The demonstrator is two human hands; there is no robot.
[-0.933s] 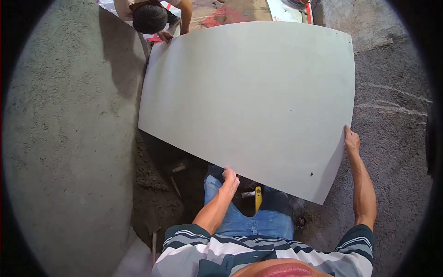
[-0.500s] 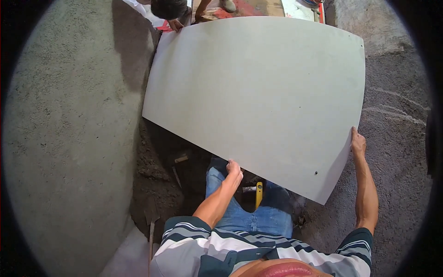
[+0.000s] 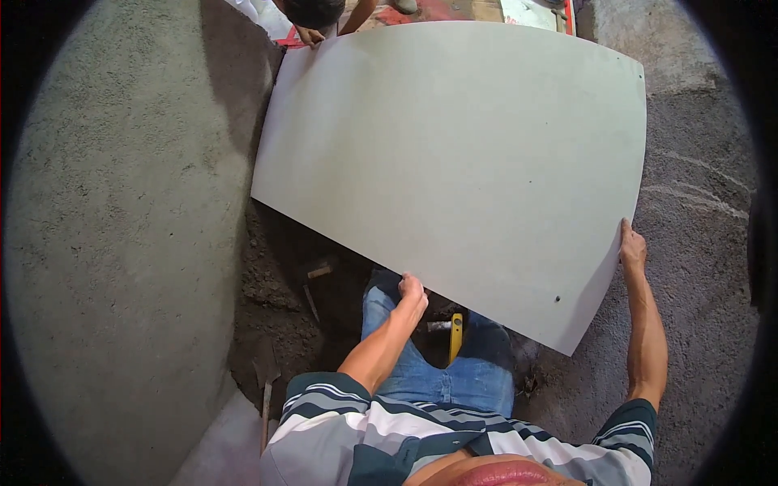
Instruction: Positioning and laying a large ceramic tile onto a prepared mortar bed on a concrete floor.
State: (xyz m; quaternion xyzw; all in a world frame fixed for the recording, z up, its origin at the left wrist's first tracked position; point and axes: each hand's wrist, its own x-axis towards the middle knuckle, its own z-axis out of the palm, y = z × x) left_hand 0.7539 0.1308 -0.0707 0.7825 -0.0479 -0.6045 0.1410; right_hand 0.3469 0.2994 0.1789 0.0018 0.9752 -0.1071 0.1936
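Note:
A large pale tile slab fills the middle of the head view, with a few dark specks on its face. Its near edge slants down to the right. Closed on that near edge is my left hand, its fingertips hidden underneath. My right hand grips the slab's right edge low down, thumb along the rim. At the far left corner a co-worker's hand touches the slab's edge. What lies directly beneath the slab is hidden.
A rough cement wall rises along the left. Between my legs lies a yellow spirit level. A hammer-like tool rests on dark soil, and a trowel-like tool stands at lower left. Rough dark ground stretches to the right.
The slab has shifted slightly away from me and a touch to the right, both my hands moving with it. The co-worker's head and hand have moved a little right.

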